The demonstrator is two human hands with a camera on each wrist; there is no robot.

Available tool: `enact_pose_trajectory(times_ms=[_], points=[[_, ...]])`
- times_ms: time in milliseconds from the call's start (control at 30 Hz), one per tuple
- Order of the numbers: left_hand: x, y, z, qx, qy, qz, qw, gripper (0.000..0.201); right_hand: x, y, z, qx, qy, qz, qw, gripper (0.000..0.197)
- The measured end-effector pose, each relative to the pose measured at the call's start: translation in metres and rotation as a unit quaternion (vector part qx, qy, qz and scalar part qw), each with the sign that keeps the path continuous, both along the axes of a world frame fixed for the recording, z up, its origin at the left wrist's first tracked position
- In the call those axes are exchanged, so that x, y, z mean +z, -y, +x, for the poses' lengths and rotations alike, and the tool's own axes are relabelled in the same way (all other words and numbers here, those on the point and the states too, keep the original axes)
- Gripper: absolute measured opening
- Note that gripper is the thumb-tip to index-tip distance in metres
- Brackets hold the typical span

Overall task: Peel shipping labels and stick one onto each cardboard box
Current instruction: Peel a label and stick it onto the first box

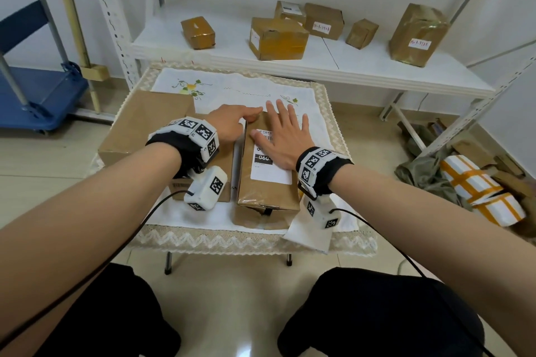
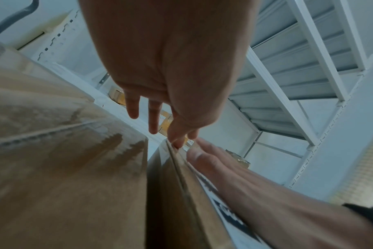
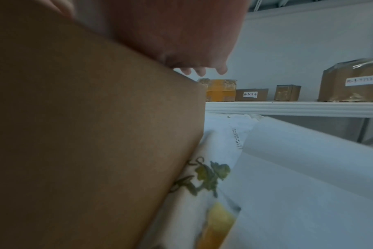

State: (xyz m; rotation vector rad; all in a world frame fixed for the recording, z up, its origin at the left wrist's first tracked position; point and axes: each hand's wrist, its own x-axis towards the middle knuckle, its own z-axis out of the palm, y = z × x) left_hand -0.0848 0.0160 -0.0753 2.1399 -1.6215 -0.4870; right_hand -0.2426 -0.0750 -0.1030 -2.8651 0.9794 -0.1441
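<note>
A brown cardboard box [image 1: 268, 193] lies in the middle of the cloth-covered table [image 1: 232, 238], with a white shipping label [image 1: 271, 172] on its top. My right hand [image 1: 282, 130] lies flat on the label, fingers spread and straight. My left hand [image 1: 249, 114] reaches to the box's far left corner, its straight fingertips touching the edge there. The left wrist view shows the left hand [image 2: 170, 84] over that edge and the right hand [image 2: 224, 168] on the label [image 2: 230, 217]. In the right wrist view the palm of my right hand [image 3: 181, 42] presses on the box [image 3: 85, 134].
A larger brown box [image 1: 150, 127] and a low one [image 1: 220, 165] sit left of the labelled box. A white backing sheet [image 1: 310, 236] hangs off the table's near right corner. The shelf [image 1: 319, 64] behind holds several taped boxes. On the floor stand a blue cart [image 1: 37, 95] and a white parcel [image 1: 481, 188].
</note>
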Motion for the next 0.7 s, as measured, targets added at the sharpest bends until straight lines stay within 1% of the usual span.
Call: enact_pose_trajectory(times_ms=[400, 567, 633, 700], points=[[0.008, 0.0, -0.002, -0.004, -0.011, -0.006, 1.0, 0.068, 0.0, 0.03, 0.011, -0.051, 0.001, -0.015, 0.999, 0.077], [0.005, -0.003, -0.002, -0.011, -0.003, 0.007, 1.0, 0.07, 0.007, 0.03, 0.014, -0.079, -0.02, -0.041, 0.996, 0.077], [0.008, -0.004, 0.0, -0.014, -0.011, 0.02, 1.0, 0.071, 0.013, 0.026, 0.015, -0.069, -0.02, -0.046, 0.996, 0.079], [0.014, -0.005, 0.002, -0.017, -0.049, 0.033, 0.998, 0.073, 0.017, 0.018, 0.017, -0.04, -0.015, -0.048, 0.998, 0.082]])
